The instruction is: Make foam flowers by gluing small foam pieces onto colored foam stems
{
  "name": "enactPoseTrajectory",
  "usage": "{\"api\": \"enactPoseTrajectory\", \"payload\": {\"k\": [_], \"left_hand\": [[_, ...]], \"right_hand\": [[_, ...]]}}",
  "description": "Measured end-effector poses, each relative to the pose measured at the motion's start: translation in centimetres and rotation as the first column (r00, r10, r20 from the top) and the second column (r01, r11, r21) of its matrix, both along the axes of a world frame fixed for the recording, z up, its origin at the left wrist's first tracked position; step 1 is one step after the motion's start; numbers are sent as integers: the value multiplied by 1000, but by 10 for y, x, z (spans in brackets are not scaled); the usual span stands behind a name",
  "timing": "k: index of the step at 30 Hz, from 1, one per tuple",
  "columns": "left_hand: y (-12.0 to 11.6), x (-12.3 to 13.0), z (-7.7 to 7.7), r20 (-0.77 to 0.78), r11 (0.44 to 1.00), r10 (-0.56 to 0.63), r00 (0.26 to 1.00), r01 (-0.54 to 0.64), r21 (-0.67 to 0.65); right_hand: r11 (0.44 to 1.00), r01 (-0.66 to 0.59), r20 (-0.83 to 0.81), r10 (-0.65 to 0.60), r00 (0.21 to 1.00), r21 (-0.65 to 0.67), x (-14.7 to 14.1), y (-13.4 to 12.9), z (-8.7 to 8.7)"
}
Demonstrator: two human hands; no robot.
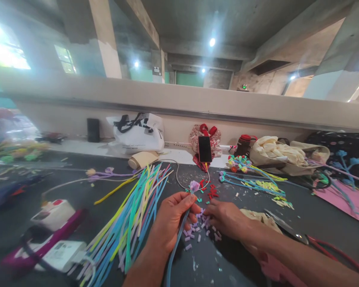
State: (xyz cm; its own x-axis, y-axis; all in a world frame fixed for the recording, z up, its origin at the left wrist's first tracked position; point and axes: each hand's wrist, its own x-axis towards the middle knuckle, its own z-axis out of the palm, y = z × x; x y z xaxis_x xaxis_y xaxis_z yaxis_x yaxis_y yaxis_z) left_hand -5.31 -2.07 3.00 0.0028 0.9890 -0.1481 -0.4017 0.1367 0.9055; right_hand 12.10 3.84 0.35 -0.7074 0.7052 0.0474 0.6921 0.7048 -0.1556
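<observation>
My left hand point(171, 215) is closed around a blue fuzzy pipe-cleaner stem point(178, 239), pinched between thumb and fingers. At the stem's top, just above the thumb, sits a small pale purple flower-like tip point(194, 186). My right hand point(224, 217) reaches down to short cut purple pieces point(199, 238) scattered on the dark tabletop. Its fingers are bent together at the edge of that pile, and whatever they grip is hidden. Red cut pieces point(212, 192) lie just beyond both hands.
Long coloured pipe cleaners point(134, 215) lie left of my left hand. Scissors point(287, 229) with red handles rest beside my right forearm. A phone point(205, 148) on a cable stands at the back. Blue-stemmed bundles point(251, 182) lie right; a power strip point(48, 243) with chargers is at left.
</observation>
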Motion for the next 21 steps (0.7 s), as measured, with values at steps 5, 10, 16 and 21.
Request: {"api": "enactPoseTrajectory", "payload": {"k": [5,10,16,21], "left_hand": [[0,0,-1,-17,1000,21,1000,-21,-8],[1,2,0,-12,1000,23,1000,-23,5],[2,5,-4,-44,1000,19,999,-19,0],[2,2,-6,-57,999,44,997,-44,-3]], "right_hand": [[1000,-9,-103,10,995,4,-2,2,14],[998,-56,-58,54,997,-32,6,1,7],[995,-72,-23,71,997,-62,-11,7,-2],[993,16,-158,-35,987,-119,-12,18,19]]}}
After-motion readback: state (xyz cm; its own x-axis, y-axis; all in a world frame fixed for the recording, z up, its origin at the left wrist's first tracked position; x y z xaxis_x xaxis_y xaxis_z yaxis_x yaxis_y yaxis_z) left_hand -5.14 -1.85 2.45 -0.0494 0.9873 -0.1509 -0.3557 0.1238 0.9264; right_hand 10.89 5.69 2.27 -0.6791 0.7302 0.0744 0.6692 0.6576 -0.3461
